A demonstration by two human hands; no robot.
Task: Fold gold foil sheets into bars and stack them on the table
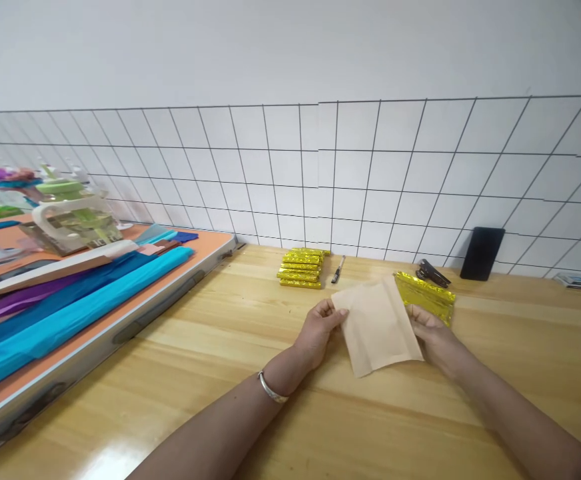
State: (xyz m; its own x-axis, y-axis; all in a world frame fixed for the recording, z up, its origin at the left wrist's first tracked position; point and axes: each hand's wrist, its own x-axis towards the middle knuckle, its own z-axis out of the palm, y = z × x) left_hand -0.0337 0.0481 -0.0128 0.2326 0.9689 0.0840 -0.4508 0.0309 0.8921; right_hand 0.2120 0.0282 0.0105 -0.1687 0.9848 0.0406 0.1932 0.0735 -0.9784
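Note:
A sheet of brown kraft paper, creased along its right side, is held tilted above the wooden table. My left hand pinches its left edge, thumb on top. At its right edge, my right hand has its fingers closed, partly behind the paper. Just beyond the right hand lies a sheet of shiny gold foil, partly covered by the paper and hand. Several gold foil rolls are stacked behind the left hand. Between the stack and the paper's far edge rests a craft knife.
A black stapler sits behind the foil sheet, and a black phone leans against the tiled wall. Left, a raised orange-topped surface carries blue and purple paper rolls and a green-lidded jug. A small box stands far right.

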